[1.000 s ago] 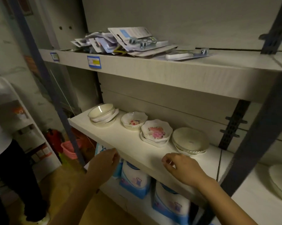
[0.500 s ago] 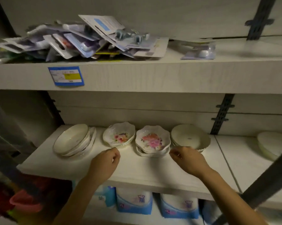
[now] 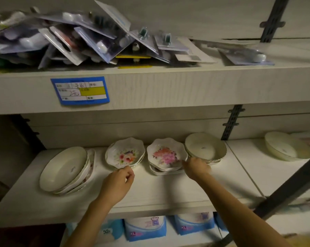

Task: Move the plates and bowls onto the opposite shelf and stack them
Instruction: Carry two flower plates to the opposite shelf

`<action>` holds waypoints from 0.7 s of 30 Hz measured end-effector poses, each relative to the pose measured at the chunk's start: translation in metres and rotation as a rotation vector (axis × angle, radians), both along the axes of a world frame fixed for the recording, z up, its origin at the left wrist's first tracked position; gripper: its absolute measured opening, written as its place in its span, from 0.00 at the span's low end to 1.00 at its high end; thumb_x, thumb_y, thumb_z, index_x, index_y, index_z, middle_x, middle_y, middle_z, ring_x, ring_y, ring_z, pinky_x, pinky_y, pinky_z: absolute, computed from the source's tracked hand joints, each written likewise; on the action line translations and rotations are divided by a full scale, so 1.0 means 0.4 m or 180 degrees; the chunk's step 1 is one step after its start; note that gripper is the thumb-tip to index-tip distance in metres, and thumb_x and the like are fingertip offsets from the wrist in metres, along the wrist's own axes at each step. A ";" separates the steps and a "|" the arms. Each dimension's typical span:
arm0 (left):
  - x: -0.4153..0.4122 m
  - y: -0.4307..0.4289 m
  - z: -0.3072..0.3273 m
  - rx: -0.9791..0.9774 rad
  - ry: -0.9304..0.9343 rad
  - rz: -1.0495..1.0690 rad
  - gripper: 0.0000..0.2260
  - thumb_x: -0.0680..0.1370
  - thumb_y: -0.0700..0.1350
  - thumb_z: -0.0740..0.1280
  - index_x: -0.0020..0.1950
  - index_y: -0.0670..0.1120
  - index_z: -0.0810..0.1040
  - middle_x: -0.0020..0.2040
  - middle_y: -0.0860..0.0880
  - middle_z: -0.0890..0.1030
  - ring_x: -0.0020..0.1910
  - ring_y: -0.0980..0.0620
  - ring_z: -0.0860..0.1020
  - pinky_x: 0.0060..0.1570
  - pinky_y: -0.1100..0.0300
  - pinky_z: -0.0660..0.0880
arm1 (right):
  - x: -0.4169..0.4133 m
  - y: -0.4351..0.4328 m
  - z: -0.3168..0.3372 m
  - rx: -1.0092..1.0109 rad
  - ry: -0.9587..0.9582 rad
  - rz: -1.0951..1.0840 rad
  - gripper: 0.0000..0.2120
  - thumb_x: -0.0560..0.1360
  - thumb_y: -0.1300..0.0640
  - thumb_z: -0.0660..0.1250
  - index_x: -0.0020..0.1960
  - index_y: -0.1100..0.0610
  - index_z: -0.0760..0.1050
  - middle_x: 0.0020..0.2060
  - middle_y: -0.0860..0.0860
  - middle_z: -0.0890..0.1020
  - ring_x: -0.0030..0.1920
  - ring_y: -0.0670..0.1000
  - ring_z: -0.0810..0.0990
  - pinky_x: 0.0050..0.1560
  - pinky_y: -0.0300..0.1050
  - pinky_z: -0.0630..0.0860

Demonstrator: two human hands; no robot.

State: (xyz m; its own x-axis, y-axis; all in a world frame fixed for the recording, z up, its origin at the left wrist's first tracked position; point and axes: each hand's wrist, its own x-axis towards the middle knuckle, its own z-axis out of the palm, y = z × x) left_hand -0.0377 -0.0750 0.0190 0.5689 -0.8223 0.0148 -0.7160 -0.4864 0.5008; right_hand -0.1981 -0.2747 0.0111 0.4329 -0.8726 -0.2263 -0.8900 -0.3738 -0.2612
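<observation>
A pale shelf runs across in dim light, under a top shelf that carries a heap of blister packs and a blue label on its front edge. All the crockery sits in a row along the back of the lower shelf. At the left is a tilted stack of plain bowls, then a floral dish, a stack of pink dishes and a stack of cream bowls. A far bowl stands well apart on the next bay. Blue bags show underneath.

None of the crockery has shifted since half a second ago; only the hands have. The left hand has come forward from the open shelf front. Its fingers are loosely curled, thumb close to forefinger, and lie just beside the near rim of the floral dish. They hold nothing that I can see.

The right hand was in front of the cream bowls. It has now slid left and back, and is blurred. Its fingers reach the right rim of the top pink dish. I cannot tell whether they pinch that rim or only touch it.
</observation>
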 end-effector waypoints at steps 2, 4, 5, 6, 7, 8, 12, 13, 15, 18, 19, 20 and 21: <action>0.003 0.010 -0.008 -0.0045 0.0022 -0.0036 0.04 0.77 0.46 0.61 0.42 0.51 0.73 0.33 0.57 0.73 0.33 0.56 0.72 0.33 0.64 0.67 | 0.021 0.003 -0.004 0.0015 0.0077 -0.0111 0.27 0.78 0.40 0.50 0.63 0.58 0.73 0.59 0.58 0.79 0.59 0.58 0.77 0.56 0.48 0.74; 0.015 0.019 -0.018 -0.0057 0.0045 -0.0015 0.05 0.77 0.46 0.61 0.41 0.51 0.72 0.32 0.58 0.72 0.32 0.56 0.71 0.31 0.67 0.65 | 0.041 0.002 -0.007 0.0099 0.0123 -0.0168 0.28 0.78 0.39 0.50 0.64 0.58 0.73 0.60 0.57 0.79 0.60 0.57 0.77 0.56 0.48 0.73; 0.022 0.022 -0.022 -0.0060 0.0080 0.0006 0.05 0.77 0.46 0.61 0.40 0.52 0.72 0.32 0.58 0.73 0.32 0.56 0.72 0.32 0.66 0.66 | 0.048 0.001 -0.007 0.0152 0.0119 -0.0200 0.29 0.77 0.38 0.51 0.64 0.58 0.73 0.60 0.57 0.79 0.60 0.57 0.77 0.56 0.47 0.73; 0.029 0.026 -0.027 -0.0055 0.0133 0.0027 0.05 0.77 0.46 0.61 0.40 0.52 0.72 0.33 0.57 0.73 0.33 0.56 0.72 0.32 0.65 0.67 | 0.054 -0.001 -0.007 0.0202 0.0102 -0.0241 0.30 0.76 0.36 0.52 0.64 0.58 0.73 0.60 0.57 0.79 0.60 0.57 0.77 0.56 0.47 0.73; 0.035 0.030 -0.031 -0.0052 0.0168 0.0048 0.05 0.77 0.45 0.61 0.40 0.52 0.72 0.33 0.56 0.74 0.33 0.55 0.73 0.33 0.64 0.68 | 0.059 -0.005 -0.008 0.0255 0.0094 -0.0270 0.31 0.75 0.35 0.54 0.64 0.58 0.73 0.59 0.57 0.79 0.60 0.57 0.77 0.54 0.46 0.73; 0.041 0.033 -0.035 -0.0042 0.0192 0.0072 0.05 0.77 0.45 0.61 0.40 0.51 0.72 0.34 0.55 0.75 0.34 0.55 0.73 0.33 0.63 0.68 | 0.063 -0.007 -0.006 0.0302 0.0089 -0.0275 0.32 0.74 0.34 0.55 0.63 0.58 0.73 0.59 0.57 0.79 0.59 0.57 0.77 0.52 0.46 0.73; 0.061 0.043 -0.052 -0.0004 0.0213 0.0230 0.05 0.77 0.46 0.62 0.41 0.50 0.73 0.39 0.51 0.80 0.38 0.51 0.77 0.36 0.60 0.72 | 0.068 -0.031 0.000 0.0633 -0.0042 -0.0266 0.30 0.71 0.35 0.61 0.59 0.60 0.75 0.53 0.57 0.81 0.54 0.57 0.79 0.47 0.45 0.72; 0.068 0.042 -0.058 0.0007 0.0220 0.0296 0.06 0.77 0.47 0.62 0.40 0.49 0.74 0.40 0.49 0.81 0.39 0.50 0.78 0.37 0.58 0.73 | 0.068 -0.040 0.000 0.0721 -0.0125 -0.0245 0.28 0.72 0.37 0.63 0.56 0.61 0.77 0.48 0.56 0.82 0.49 0.57 0.79 0.44 0.44 0.71; 0.082 0.039 -0.068 0.0023 0.0322 0.0465 0.09 0.77 0.48 0.61 0.37 0.49 0.72 0.39 0.47 0.82 0.38 0.48 0.79 0.37 0.57 0.73 | 0.068 -0.051 0.009 0.0832 -0.0304 -0.0201 0.20 0.73 0.43 0.65 0.43 0.62 0.77 0.35 0.54 0.79 0.39 0.54 0.76 0.37 0.42 0.69; 0.112 0.021 -0.088 0.0043 0.0573 0.0736 0.12 0.78 0.49 0.59 0.39 0.44 0.75 0.39 0.44 0.83 0.40 0.46 0.80 0.42 0.52 0.76 | 0.059 -0.050 0.030 0.0770 -0.0488 -0.0249 0.19 0.76 0.48 0.62 0.31 0.59 0.71 0.28 0.51 0.73 0.30 0.51 0.70 0.33 0.42 0.66; 0.121 0.012 -0.094 0.0081 0.0644 0.0816 0.13 0.78 0.49 0.58 0.40 0.43 0.75 0.41 0.42 0.83 0.41 0.45 0.80 0.43 0.50 0.77 | 0.052 -0.049 0.035 0.0724 -0.0549 -0.0215 0.19 0.77 0.49 0.61 0.34 0.61 0.74 0.31 0.53 0.76 0.32 0.52 0.71 0.37 0.43 0.67; 0.129 0.001 -0.098 0.0141 0.0758 0.0916 0.15 0.79 0.50 0.57 0.42 0.42 0.76 0.42 0.41 0.83 0.40 0.44 0.80 0.44 0.50 0.77 | 0.044 -0.048 0.040 0.0679 -0.0607 -0.0181 0.19 0.77 0.49 0.61 0.40 0.64 0.78 0.36 0.56 0.80 0.36 0.54 0.73 0.40 0.44 0.67; 0.137 -0.010 -0.099 0.0196 0.0902 0.1027 0.16 0.79 0.52 0.55 0.44 0.42 0.76 0.45 0.40 0.83 0.40 0.44 0.79 0.44 0.51 0.77 | 0.035 -0.046 0.042 0.0627 -0.0663 -0.0156 0.20 0.77 0.50 0.60 0.45 0.67 0.79 0.41 0.59 0.82 0.40 0.57 0.76 0.42 0.44 0.67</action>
